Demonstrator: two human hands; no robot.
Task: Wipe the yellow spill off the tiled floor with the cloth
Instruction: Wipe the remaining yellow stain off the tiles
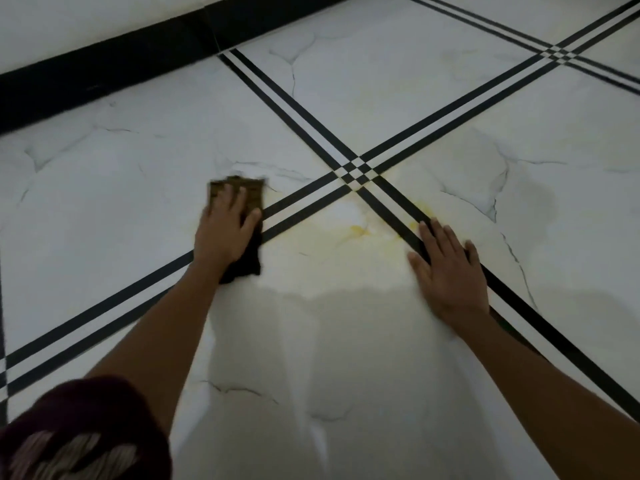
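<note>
Brown cloth (pixel 237 189) under your left hand (pixel 225 228), with the yellow spill (pixel 358 231) to its right.
You look mid-wipe: straight fingers press the cloth flat to the tiled floor (pixel 104 202), left of the black double stripe (pixel 304 192) and clear of the stain. The next stroke, I judge, calls for a firm sweep rightward across that stripe into the smears between your hands. Some yellow hugs the stripes, where it may cling. Your right hand (pixel 448 271) lies flat and empty at the spill's right edge — in the stroke's path. A maroon garment (pixel 83 427) sits lower left, and black skirting (pixel 104 67) is well apart.
</note>
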